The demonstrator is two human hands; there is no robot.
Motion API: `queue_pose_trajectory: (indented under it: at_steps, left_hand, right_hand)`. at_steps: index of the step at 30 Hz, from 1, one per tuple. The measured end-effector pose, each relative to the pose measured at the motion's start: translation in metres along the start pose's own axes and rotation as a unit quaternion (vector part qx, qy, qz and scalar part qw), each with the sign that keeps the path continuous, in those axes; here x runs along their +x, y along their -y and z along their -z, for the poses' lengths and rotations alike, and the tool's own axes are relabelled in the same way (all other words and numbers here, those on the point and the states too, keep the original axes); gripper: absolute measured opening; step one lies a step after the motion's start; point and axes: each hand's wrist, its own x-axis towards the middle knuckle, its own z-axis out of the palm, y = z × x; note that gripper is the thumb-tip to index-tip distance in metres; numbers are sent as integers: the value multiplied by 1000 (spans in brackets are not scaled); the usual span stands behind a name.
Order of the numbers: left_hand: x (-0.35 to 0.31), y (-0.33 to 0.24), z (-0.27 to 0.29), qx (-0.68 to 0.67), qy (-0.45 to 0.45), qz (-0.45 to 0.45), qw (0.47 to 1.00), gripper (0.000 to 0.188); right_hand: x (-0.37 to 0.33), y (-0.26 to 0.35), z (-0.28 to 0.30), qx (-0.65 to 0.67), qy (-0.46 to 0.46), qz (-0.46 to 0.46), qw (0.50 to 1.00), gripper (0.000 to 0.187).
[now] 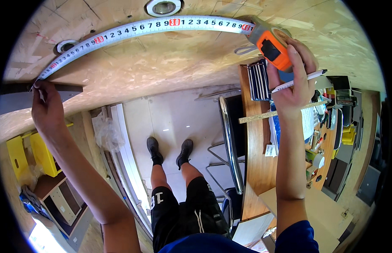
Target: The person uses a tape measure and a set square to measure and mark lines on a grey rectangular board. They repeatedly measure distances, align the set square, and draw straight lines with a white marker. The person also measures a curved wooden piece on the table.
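Note:
A tape measure [276, 48] with an orange and black case is in my right hand [301, 82], raised at the upper right. That same hand also holds a white pen [317, 74] slantwise across the palm and fingers. The white tape blade [139, 30] is drawn out and arcs leftward across a wood-chip board wall [183, 59]. At the far left, my left hand [49, 107] pinches the blade's end beside a dark-edged grey panel [71, 93]. Its exact contact with the panel is hidden by the fingertips.
Two round metal-rimmed fittings [164, 7] are set in the board. A cluttered wooden desk [257, 168] stands at the right, with a chair [231, 147] beside it. Yellow plastic bins [44, 154], a shelf box [63, 206] and long white strips [130, 156] lie at the left.

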Motion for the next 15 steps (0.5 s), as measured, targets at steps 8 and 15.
queue_pose_trajectory:
  at_steps: [8, 15]
  left_hand:
    - [-3, 9, -5, -49, -25, 14, 998, 14]
    - [-3, 12, 0, -20, -38, -18, 999, 13]
  right_hand:
    - [1, 5, 6, 0, 20, -32, 999, 63]
    - [-2, 8, 8, 11, 21, -56, 998, 59]
